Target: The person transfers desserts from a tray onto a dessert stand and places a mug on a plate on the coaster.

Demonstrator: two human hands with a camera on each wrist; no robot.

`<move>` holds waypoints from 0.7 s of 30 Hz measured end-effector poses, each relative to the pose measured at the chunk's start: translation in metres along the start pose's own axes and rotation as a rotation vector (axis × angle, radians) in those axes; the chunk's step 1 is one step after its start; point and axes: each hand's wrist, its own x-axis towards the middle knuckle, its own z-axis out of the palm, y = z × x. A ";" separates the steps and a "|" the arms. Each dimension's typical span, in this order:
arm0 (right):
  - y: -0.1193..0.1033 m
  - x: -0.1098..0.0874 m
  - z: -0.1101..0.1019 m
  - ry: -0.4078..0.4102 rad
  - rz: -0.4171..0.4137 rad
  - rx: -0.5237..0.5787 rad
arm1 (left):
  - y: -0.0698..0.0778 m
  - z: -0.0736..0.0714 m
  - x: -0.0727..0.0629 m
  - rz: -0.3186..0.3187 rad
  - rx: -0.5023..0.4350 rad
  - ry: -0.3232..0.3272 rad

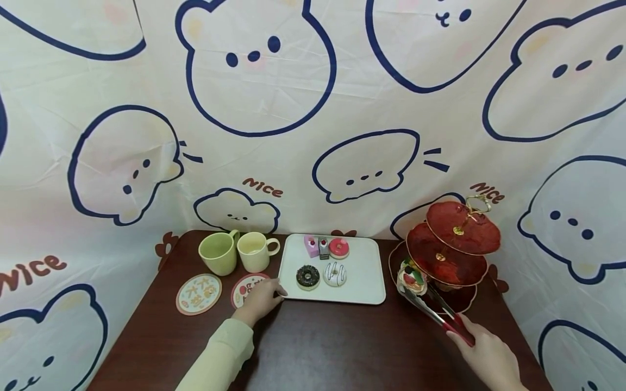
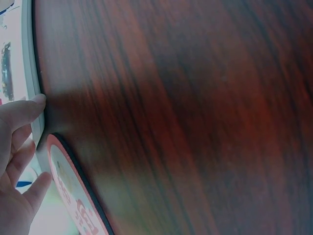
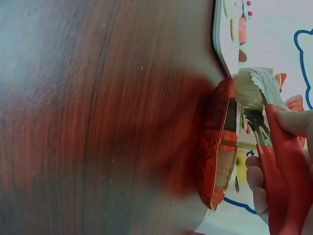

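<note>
My right hand (image 1: 489, 354) grips red-handled metal tongs (image 3: 283, 166). Between the tongs' tips is a small fruit-topped cupcake (image 1: 409, 278) in a pale wrapper, at the left side of the bottom tier of a red three-tier stand (image 1: 424, 248). In the right wrist view the cupcake's wrapper (image 3: 249, 90) overlaps the rim of a red plate. My left hand (image 1: 261, 300) touches the near left corner of a white tray (image 1: 364, 277), a fingertip on its edge and the thumb apart. On the tray lie a dark donut (image 1: 308, 277), a white donut (image 1: 335, 274), a pink donut (image 1: 339, 247) and two small cake slices (image 1: 311, 246).
Left of the tray stand a green mug (image 1: 218, 254) and a cream mug (image 1: 254, 254). Before them lie two round coasters, one flat at the left (image 1: 198, 294) and one partly under my left hand (image 1: 239, 292). A printed cloth (image 1: 293, 163) hangs close behind the brown table (image 1: 342, 347).
</note>
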 end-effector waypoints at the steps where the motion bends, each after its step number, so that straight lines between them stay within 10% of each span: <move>1: 0.002 0.000 -0.001 -0.015 0.010 -0.007 | 0.000 0.000 0.000 0.002 0.000 0.001; 21: 0.030 0.000 -0.017 -0.106 0.050 -0.045 | 0.001 -0.001 -0.001 0.008 -0.006 0.007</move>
